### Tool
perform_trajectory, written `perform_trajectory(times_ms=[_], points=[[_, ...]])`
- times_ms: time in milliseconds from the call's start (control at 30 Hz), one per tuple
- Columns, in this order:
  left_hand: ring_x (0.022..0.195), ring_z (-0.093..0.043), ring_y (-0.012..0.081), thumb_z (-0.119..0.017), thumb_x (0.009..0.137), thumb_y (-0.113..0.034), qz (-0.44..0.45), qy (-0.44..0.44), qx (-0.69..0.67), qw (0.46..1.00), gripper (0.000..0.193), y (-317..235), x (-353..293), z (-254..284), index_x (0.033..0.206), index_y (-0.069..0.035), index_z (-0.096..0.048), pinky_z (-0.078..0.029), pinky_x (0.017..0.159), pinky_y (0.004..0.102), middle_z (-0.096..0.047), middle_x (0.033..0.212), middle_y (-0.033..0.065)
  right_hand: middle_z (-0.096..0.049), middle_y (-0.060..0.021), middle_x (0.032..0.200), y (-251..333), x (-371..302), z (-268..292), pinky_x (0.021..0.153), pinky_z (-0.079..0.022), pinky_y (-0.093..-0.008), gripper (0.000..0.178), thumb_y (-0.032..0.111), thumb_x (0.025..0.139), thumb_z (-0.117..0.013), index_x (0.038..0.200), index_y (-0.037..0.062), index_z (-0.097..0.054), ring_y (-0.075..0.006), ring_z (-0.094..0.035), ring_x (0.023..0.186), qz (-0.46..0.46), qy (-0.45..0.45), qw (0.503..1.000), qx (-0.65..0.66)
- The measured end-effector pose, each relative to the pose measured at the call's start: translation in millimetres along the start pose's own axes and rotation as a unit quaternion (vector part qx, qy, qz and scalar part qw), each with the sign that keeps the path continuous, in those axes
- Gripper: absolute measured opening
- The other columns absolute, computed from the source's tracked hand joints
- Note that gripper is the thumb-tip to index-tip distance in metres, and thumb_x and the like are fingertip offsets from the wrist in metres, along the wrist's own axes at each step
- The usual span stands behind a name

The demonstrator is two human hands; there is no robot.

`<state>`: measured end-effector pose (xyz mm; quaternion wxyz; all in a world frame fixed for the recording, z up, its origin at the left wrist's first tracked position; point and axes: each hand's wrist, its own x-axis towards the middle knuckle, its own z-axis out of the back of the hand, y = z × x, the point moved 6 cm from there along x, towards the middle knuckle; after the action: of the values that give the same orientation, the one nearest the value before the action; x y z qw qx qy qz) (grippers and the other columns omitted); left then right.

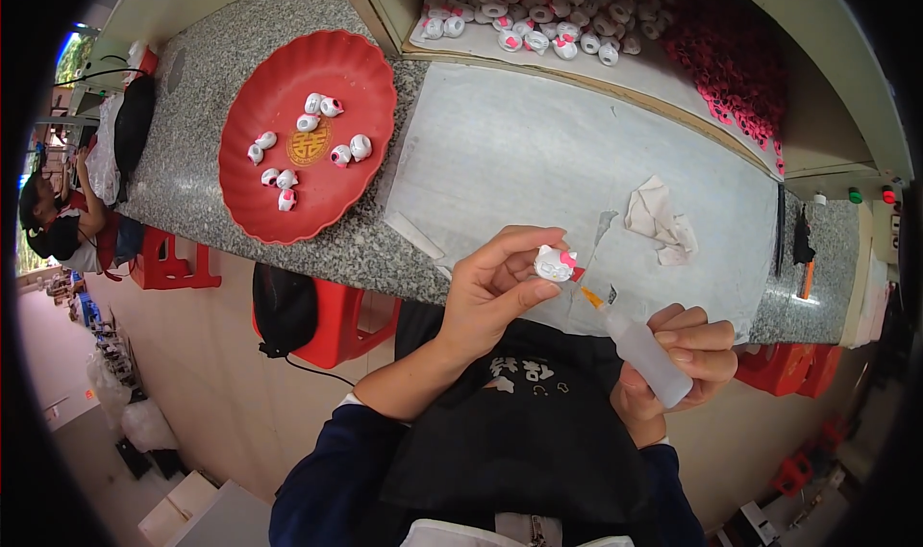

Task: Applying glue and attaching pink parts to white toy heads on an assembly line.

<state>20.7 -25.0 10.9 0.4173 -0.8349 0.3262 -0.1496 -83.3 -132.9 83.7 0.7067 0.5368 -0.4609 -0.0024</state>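
Note:
Between the thumb and fingers of my left hand [500,273] is a small white cat-head figure [555,263] with a pink bow. My right hand [685,355] is closed around a translucent white squeeze bottle [646,353], tilted so that its orange nozzle tip [591,298] points up and left toward the figure. A gap shows between tip and figure. Both hands are above the near edge of a pale sheet [510,153] on the worktop. To the left, a red scalloped plate [245,114] carries several more white cat-head pieces [286,199].
A shelf at the back holds a heap of white pieces [538,13] and a pile of small pink parts [735,66]. Crumpled tissue [661,222] lies right on the sheet. Red stools [356,324] stand below the granite worktop [192,153]. Another person [72,215] sits far left.

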Motion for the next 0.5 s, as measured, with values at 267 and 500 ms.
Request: perform_trajectory(times_ms=[267,500], points=[[0.091,-0.049,0.0153,-0.056,0.070,0.002,-0.001,0.003,0.009,1.000,0.038,-2.4,0.8,-0.2,0.106,0.002,-0.045,-0.039,0.080,0.0262,-0.048,0.098,0.0093,-0.041,-0.0020,0.075,-0.9,-1.6,-2.0,0.044,-0.035,-0.0195,0.040,0.023,0.060,-0.072,0.081,0.0108,-0.039,-0.0090,-0.038,0.053,0.003,-0.003,1.000,0.006],[0.091,-0.049,0.0160,-0.056,0.070,0.003,-0.004,0.011,0.013,1.000,0.038,-1.4,1.2,-2.7,0.106,0.003,-0.045,-0.039,0.079,0.0261,-0.047,0.098,0.0092,-0.042,-0.0018,0.076,-0.2,-0.6,-3.5,0.045,-0.036,-0.0193,0.041,0.023,0.060,-0.072,0.082,0.0113,-0.040,-0.0085,-0.039,0.053,-0.001,0.010,1.000,0.013]])
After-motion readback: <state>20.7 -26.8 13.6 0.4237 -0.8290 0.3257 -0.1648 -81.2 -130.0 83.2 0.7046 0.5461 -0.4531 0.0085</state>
